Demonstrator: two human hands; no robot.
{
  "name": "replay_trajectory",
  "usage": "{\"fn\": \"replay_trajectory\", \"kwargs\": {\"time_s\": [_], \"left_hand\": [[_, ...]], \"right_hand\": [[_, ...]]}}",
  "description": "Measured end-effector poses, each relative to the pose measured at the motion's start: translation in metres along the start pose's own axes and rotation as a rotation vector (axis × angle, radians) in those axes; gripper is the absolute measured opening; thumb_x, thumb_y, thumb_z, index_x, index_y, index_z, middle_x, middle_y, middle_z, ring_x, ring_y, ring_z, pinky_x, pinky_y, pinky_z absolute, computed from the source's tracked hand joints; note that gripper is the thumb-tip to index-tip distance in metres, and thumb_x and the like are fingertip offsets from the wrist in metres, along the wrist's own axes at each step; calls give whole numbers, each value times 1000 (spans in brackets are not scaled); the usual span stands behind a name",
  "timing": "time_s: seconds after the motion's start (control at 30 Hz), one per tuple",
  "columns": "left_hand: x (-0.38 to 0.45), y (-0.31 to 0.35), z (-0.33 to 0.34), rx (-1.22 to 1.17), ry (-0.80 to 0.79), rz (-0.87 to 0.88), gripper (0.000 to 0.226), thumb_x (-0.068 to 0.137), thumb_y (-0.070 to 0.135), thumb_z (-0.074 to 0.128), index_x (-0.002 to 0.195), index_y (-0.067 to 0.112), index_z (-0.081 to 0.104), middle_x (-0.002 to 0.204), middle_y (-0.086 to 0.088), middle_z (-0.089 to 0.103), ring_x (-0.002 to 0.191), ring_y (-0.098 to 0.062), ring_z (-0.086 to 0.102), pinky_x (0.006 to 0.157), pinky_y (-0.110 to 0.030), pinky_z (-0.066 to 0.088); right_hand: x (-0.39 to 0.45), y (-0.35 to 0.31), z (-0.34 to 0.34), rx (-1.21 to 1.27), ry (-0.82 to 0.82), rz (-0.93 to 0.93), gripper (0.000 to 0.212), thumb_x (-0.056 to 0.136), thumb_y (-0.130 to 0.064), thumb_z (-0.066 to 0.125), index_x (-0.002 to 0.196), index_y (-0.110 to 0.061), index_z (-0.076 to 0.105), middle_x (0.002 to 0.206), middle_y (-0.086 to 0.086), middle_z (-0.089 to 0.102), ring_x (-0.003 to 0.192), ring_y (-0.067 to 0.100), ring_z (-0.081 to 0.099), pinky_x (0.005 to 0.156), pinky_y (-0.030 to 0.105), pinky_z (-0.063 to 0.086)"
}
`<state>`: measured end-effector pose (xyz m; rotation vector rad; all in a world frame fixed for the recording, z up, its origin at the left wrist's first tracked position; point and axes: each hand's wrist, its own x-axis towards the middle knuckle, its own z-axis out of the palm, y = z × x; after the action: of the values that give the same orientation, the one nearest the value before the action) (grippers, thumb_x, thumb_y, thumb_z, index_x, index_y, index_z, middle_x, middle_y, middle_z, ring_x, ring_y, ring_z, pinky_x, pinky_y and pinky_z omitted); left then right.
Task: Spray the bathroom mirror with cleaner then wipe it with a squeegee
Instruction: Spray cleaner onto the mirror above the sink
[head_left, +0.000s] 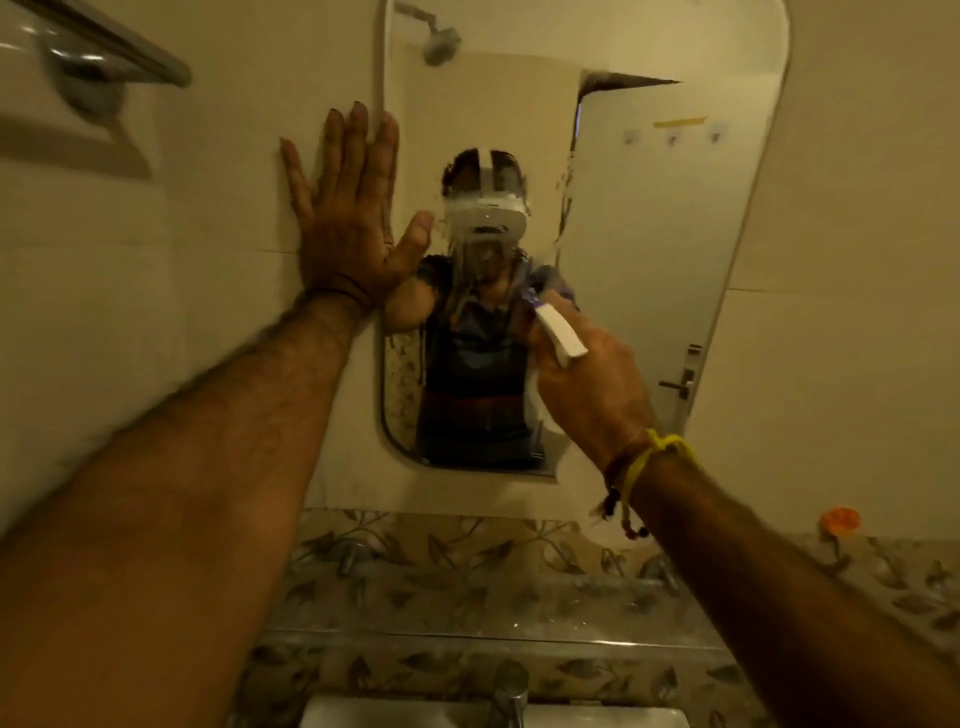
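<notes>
With the left hand (345, 223) flat and spread at the mirror (649, 218) edge, the right hand (587, 395), curled around the spray bottle (558, 335), should aim beyond the wet streaks (470, 270).

I have one view only, from the camera worn on the person's head, so no second view overlaps it. It faces the mirror (597, 218) almost straight on from close range, tilted slightly down. The wide lens bends the mirror's edges. Left of the mirror I see wall and a towel rail (119, 49); below the mirror, a leaf-patterned tile band (467, 561) and the tap (511, 691) at the bottom edge. Both forearms reach in from the lower corners toward the mirror.
</notes>
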<state>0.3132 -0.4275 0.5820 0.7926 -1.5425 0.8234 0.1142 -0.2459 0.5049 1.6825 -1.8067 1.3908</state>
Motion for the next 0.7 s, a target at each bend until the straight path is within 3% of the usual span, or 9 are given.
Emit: {"fn": "replay_trajectory", "kwargs": {"time_s": [0.07, 0.2, 0.3, 0.4, 0.47, 0.6, 0.7], "left_hand": [[0, 0, 0, 13, -10, -2, 84, 95, 69, 24, 161, 17, 24, 167, -13, 23, 156, -32, 18, 119, -72, 7], [0, -2, 0, 19, -17, -3, 85, 95, 70, 21, 161, 17, 24, 167, -12, 22, 156, -31, 17, 119, -71, 7], [-2, -3, 1, 7, -12, -8, 84, 95, 70, 23, 161, 18, 22, 168, -11, 20, 156, -30, 15, 119, -71, 6], [-3, -4, 2, 5, 6, -7, 83, 96, 69, 26, 162, 19, 21, 168, -11, 20, 157, -30, 14, 119, -71, 6], [-3, -4, 4, 0, 28, 0, 82, 96, 68, 28, 162, 20, 21, 168, -11, 20, 156, -30, 15, 119, -71, 6], [-2, -4, 4, -2, 55, 9, 83, 96, 70, 23, 162, 20, 17, 168, -12, 20, 156, -31, 15, 118, -67, 1], [-2, -3, 3, -14, 47, 7, 86, 94, 73, 21, 162, 21, 12, 169, -12, 18, 157, -32, 13, 118, -52, -19]], "right_hand": [[-3, 11, -8, 43, 41, 81, 36, 98, -43, 51, 130, -26, 56, 107, -3, 67, 89, 16, 67, 74, 31, 60], [0, 27, -33, -18, 145, 142, 28, 99, -41, 51, 112, -19, 63, 82, -2, 62, 70, 20, 64, 59, 30, 56], [2, 44, -49, -92, 208, 233, 35, 98, -48, 48, 107, -19, 64, 84, -1, 62, 68, 20, 59, 60, 30, 51], [-6, 63, -62, -103, 257, 317, 30, 97, -43, 52, 105, -17, 65, 86, 1, 63, 69, 20, 56, 55, 24, 43], [-16, 71, -66, -106, 251, 345, 25, 97, -38, 54, 106, -17, 64, 84, 0, 60, 69, 19, 55, 53, 21, 39], [-31, 76, -63, -101, 181, 406, 27, 96, -44, 55, 104, -19, 62, 86, 5, 66, 69, 25, 64, 63, 37, 59], [-46, 73, -54, -129, 92, 423, 23, 96, -42, 56, 99, -20, 61, 83, 3, 63, 63, 18, 58, 54, 24, 47]]}}
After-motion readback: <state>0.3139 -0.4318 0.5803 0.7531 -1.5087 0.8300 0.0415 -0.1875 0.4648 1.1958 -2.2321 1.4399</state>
